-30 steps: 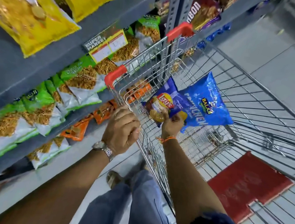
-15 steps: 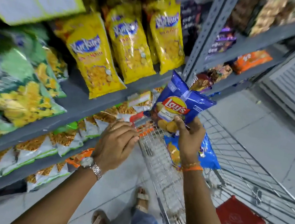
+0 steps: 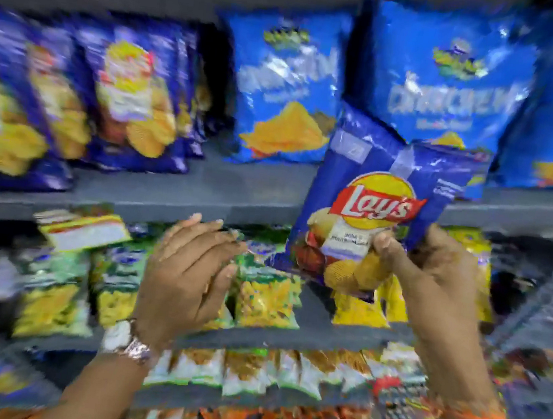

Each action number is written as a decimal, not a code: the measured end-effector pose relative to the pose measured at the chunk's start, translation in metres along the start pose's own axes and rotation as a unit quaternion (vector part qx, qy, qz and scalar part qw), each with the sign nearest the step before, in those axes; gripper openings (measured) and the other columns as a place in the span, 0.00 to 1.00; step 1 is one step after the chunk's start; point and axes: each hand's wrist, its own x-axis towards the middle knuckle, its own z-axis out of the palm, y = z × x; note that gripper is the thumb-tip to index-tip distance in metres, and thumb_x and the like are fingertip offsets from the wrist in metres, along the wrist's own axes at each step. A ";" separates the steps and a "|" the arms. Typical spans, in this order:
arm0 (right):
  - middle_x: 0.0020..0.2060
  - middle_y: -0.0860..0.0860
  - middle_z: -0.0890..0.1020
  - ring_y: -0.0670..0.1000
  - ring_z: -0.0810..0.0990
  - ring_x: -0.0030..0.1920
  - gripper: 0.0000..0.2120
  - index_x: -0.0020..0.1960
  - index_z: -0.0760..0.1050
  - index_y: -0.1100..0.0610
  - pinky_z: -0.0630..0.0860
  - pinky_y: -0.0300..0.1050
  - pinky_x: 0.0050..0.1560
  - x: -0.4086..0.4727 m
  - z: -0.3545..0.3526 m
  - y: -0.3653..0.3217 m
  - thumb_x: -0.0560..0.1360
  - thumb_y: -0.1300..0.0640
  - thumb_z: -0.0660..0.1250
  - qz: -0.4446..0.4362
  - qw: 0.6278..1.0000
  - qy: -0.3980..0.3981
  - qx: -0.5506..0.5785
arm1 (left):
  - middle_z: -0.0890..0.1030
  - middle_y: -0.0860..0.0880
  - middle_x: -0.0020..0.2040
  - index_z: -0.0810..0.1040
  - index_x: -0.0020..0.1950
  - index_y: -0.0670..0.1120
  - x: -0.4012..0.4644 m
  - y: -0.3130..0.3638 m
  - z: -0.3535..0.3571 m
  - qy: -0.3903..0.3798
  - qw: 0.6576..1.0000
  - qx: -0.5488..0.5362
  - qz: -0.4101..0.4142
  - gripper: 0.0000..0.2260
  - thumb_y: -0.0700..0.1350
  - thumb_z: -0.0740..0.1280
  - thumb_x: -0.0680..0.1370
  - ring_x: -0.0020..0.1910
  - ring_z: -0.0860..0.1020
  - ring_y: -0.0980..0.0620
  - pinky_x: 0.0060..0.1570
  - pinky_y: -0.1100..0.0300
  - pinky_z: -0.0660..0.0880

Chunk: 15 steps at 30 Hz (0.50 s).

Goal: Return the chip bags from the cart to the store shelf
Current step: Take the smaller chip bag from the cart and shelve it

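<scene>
Nearest the camera, two bare forearms reach up and forward. The left wrist wears a metal watch (image 3: 125,342), the right an orange thread band (image 3: 472,416). The left hand (image 3: 189,268) is empty, its fingers spread loosely and slightly curled, hovering in front of the lower shelves and touching nothing that can be made out. The right hand (image 3: 432,278) pinches the bottom edge of a small blue Lay's chip bag (image 3: 372,199) between thumb and fingers, holding it upright in the air in front of the grey shelf (image 3: 236,191).

Behind the hands, the lower shelves carry rows of green and yellow snack packs (image 3: 265,297), with white and orange packs further down; most of this is blurred.

On the grey shelf beyond, dark blue chip bags (image 3: 130,89) of the same kind as the held one stand in a row at the left. To their right stand larger bright blue bags (image 3: 288,93), and the top of the held bag overlaps one of them in view. Whether it touches them cannot be told.
</scene>
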 end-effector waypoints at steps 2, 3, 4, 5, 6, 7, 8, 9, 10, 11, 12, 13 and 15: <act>0.45 0.44 0.89 0.41 0.85 0.46 0.06 0.50 0.85 0.48 0.83 0.37 0.47 0.014 0.035 -0.017 0.75 0.56 0.73 -0.021 0.998 -0.039 0.042 | 0.85 0.45 0.58 0.85 0.57 0.41 -0.003 -0.033 -0.029 0.022 0.999 0.044 -0.018 0.16 0.45 0.59 0.83 0.62 0.79 0.43 0.74 0.46 0.66; 0.46 0.44 0.89 0.41 0.85 0.46 0.06 0.51 0.85 0.49 0.82 0.36 0.47 0.022 0.056 -0.025 0.75 0.58 0.73 -0.033 0.996 -0.056 0.059 | 0.84 0.45 0.58 0.84 0.58 0.41 -0.005 -0.051 -0.043 0.035 0.997 0.062 -0.031 0.16 0.46 0.58 0.84 0.62 0.79 0.43 0.74 0.46 0.66; 0.46 0.45 0.89 0.42 0.85 0.47 0.06 0.51 0.85 0.51 0.82 0.37 0.48 0.029 0.071 -0.030 0.76 0.58 0.73 -0.043 0.995 -0.065 0.066 | 0.84 0.45 0.58 0.84 0.58 0.41 -0.008 -0.064 -0.051 0.046 0.995 0.074 -0.045 0.16 0.46 0.58 0.84 0.62 0.79 0.43 0.74 0.46 0.66; 0.47 0.46 0.89 0.43 0.84 0.48 0.06 0.52 0.84 0.53 0.83 0.41 0.50 0.035 0.093 -0.035 0.76 0.59 0.73 -0.051 0.994 -0.074 0.067 | 0.84 0.45 0.59 0.84 0.58 0.41 -0.012 -0.079 -0.062 0.059 0.993 0.088 -0.061 0.17 0.47 0.57 0.85 0.63 0.79 0.43 0.74 0.46 0.66; 0.47 0.48 0.88 0.45 0.84 0.48 0.06 0.53 0.84 0.54 0.83 0.45 0.51 0.042 0.115 -0.039 0.76 0.60 0.73 -0.055 0.992 -0.085 0.069 | 0.84 0.45 0.59 0.84 0.59 0.41 -0.017 -0.092 -0.072 0.065 0.989 0.105 -0.076 0.18 0.47 0.57 0.85 0.62 0.79 0.42 0.74 0.46 0.65; 0.47 0.51 0.87 0.47 0.82 0.48 0.06 0.53 0.84 0.55 0.82 0.49 0.52 0.050 0.132 -0.041 0.76 0.61 0.73 -0.055 0.992 -0.095 0.065 | 0.84 0.45 0.59 0.83 0.59 0.41 -0.021 -0.102 -0.075 0.065 0.987 0.113 -0.089 0.18 0.48 0.57 0.85 0.62 0.79 0.42 0.75 0.47 0.64; 0.47 0.55 0.87 0.48 0.81 0.48 0.06 0.53 0.83 0.58 0.81 0.51 0.51 0.057 0.151 -0.042 0.77 0.63 0.73 -0.057 0.991 -0.106 0.056 | 0.84 0.45 0.60 0.83 0.60 0.41 -0.025 -0.113 -0.080 0.062 0.986 0.121 -0.097 0.19 0.49 0.56 0.85 0.62 0.80 0.41 0.76 0.48 0.63; 0.47 0.58 0.86 0.48 0.80 0.47 0.06 0.53 0.83 0.61 0.81 0.53 0.49 0.064 0.169 -0.043 0.77 0.64 0.72 -0.058 0.991 -0.113 0.041 | 0.84 0.45 0.60 0.83 0.60 0.42 -0.028 -0.121 -0.083 0.056 0.985 0.129 -0.104 0.19 0.50 0.56 0.85 0.62 0.79 0.41 0.76 0.49 0.62; 0.46 0.59 0.86 0.47 0.80 0.46 0.06 0.53 0.83 0.63 0.81 0.52 0.47 0.068 0.191 -0.044 0.77 0.64 0.72 -0.057 0.991 -0.116 0.030 | 0.84 0.45 0.60 0.83 0.61 0.42 -0.033 -0.132 -0.090 0.051 0.983 0.137 -0.111 0.20 0.51 0.55 0.85 0.62 0.79 0.41 0.76 0.51 0.61; 0.45 0.57 0.86 0.43 0.80 0.44 0.06 0.54 0.82 0.63 0.81 0.48 0.45 0.071 0.211 -0.043 0.76 0.64 0.73 -0.054 0.991 -0.117 0.027 | 0.84 0.45 0.60 0.82 0.61 0.42 -0.038 -0.143 -0.095 0.046 0.982 0.142 -0.117 0.20 0.51 0.54 0.85 0.62 0.79 0.41 0.77 0.53 0.60; 0.43 0.54 0.86 0.41 0.80 0.42 0.06 0.53 0.82 0.61 0.81 0.42 0.43 0.075 0.226 -0.042 0.76 0.64 0.73 -0.049 0.991 -0.118 0.028 | 0.84 0.45 0.59 0.82 0.62 0.42 -0.041 -0.151 -0.099 0.044 0.981 0.143 -0.122 0.20 0.51 0.54 0.85 0.61 0.79 0.41 0.77 0.54 0.60; 0.43 0.52 0.85 0.41 0.79 0.42 0.06 0.53 0.82 0.60 0.80 0.39 0.43 0.078 0.241 -0.040 0.76 0.64 0.73 -0.041 0.991 -0.121 0.029 | 0.84 0.45 0.58 0.82 0.62 0.42 -0.046 -0.160 -0.102 0.042 0.981 0.143 -0.127 0.20 0.50 0.54 0.86 0.61 0.79 0.41 0.77 0.54 0.60; 0.43 0.54 0.84 0.45 0.79 0.43 0.06 0.53 0.82 0.60 0.79 0.41 0.44 0.083 0.262 -0.033 0.76 0.64 0.73 -0.014 0.991 -0.130 0.034 | 0.83 0.44 0.58 0.82 0.62 0.41 -0.057 -0.172 -0.104 0.032 0.982 0.141 -0.125 0.20 0.50 0.54 0.86 0.60 0.79 0.42 0.76 0.54 0.62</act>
